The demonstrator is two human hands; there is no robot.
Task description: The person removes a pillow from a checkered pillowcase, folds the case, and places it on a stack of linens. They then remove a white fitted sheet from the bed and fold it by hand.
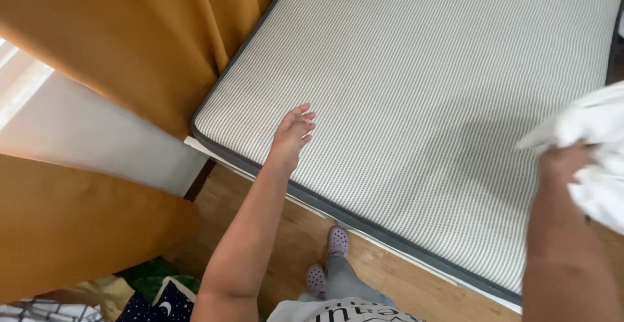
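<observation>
The left hand (294,130) is stretched out over the near corner of the mattress (422,88), fingers loosely spread and holding nothing, its palm hovering at or just above the striped cover (whether it actually touches cannot be told from this angle). The right hand (567,159) is closed around a bunched white sheet (601,146), which hangs in a crumpled mass above the right side of the mattress and throws a soft shadow on the stripes beneath it. The mattress itself is bare, covered in fine grey and white stripes with a dark grey border along its edge, and it lies on a pale bed base (260,177) that shows just under the near side. Mustard-yellow curtains (130,42) hang to the left, close beside the mattress corner. Below, the person's feet in pale clogs (328,257) stand on a wooden floor (292,237), near the edge of the bed.
</observation>
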